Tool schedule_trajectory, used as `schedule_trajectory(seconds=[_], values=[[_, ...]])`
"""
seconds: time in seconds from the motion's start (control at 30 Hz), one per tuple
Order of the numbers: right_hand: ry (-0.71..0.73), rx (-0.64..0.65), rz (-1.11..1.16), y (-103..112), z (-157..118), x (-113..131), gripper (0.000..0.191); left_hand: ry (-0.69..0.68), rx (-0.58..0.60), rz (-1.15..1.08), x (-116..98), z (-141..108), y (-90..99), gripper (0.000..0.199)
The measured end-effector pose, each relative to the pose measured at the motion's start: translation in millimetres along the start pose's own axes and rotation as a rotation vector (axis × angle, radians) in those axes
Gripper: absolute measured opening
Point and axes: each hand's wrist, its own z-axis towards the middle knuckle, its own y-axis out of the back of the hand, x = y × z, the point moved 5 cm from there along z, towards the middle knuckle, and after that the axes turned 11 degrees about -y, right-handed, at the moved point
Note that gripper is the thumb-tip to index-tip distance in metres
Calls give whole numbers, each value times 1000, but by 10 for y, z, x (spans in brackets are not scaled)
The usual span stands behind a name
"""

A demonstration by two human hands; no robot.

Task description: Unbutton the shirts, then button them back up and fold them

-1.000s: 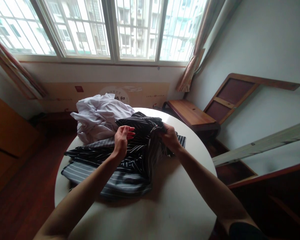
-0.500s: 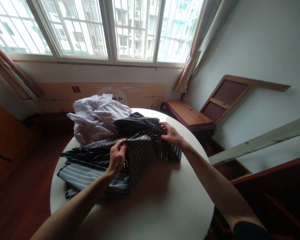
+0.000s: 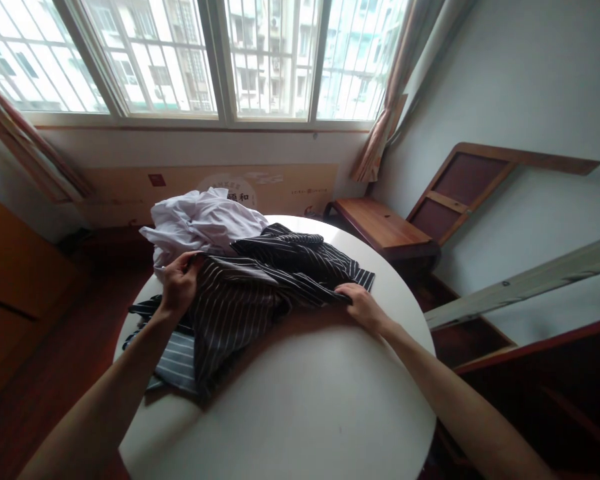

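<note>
A black garment with thin white stripes (image 3: 240, 300) is stretched between my two hands over a round white table (image 3: 300, 407). My left hand (image 3: 180, 283) is closed on its edge at the left, raised a little off the table. At the right, my right hand (image 3: 363, 307) pinches another edge of the same garment, low near the tabletop. Part of the striped cloth lies bunched behind, and its paler grey-striped side shows at the lower left. What exact kind of garment it is I cannot tell. A crumpled white cloth (image 3: 200, 220) lies just behind my left hand.
Beyond the table, a wooden bench (image 3: 380, 223) stands at the back right, with a wooden panel (image 3: 463, 190) leaning on the wall. A printed board (image 3: 290, 183) is under the barred window. A wooden cabinet (image 3: 15, 267) is at the left.
My left hand has moved left and up with the cloth's edge. My right hand has shifted right and nearer me, and the striped garment is now spread wider between them.
</note>
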Motion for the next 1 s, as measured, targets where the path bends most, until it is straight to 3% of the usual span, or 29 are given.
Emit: schedule_trajectory(seconds=[0.13, 0.23, 0.33, 0.4, 0.5, 0.67, 0.73, 0.8, 0.87, 0.93, 1.0], values=[[-207, -357, -5, 281, 46, -235, 28, -84, -222, 161, -13, 109, 294, 28], [-287, -581, 52, 506, 69, -246, 19, -98, -328, 292, 78, 118, 416, 28], [-286, -735, 90, 677, 78, -98, 22, -48, -354, 399, 227, 58, 437, 27], [-311, -783, 138, 751, 88, -4, 26, -20, -297, 446, 297, 0, 400, 27], [-311, -715, 186, 830, 135, 94, 29, -39, -229, 484, 323, -66, 368, 27], [-176, -166, 127, 889, 240, 137, 33, 32, -353, 435, 499, -6, 578, 28], [-170, -39, 56, 930, 237, 98, 34, 63, -452, 422, 606, 26, 697, 29], [-162, -23, -13, 976, 234, 57, 24, 71, -523, 430, 680, 35, 775, 29], [-178, -110, -27, 1016, 228, 1, 20, 61, -515, 444, 706, 39, 787, 30], [-244, -236, 75, 1030, 195, -96, 27, 81, -435, 456, 705, 39, 752, 31], [-278, -209, 274, 935, 142, -198, 42, 141, -295, 454, 700, 20, 691, 30]])
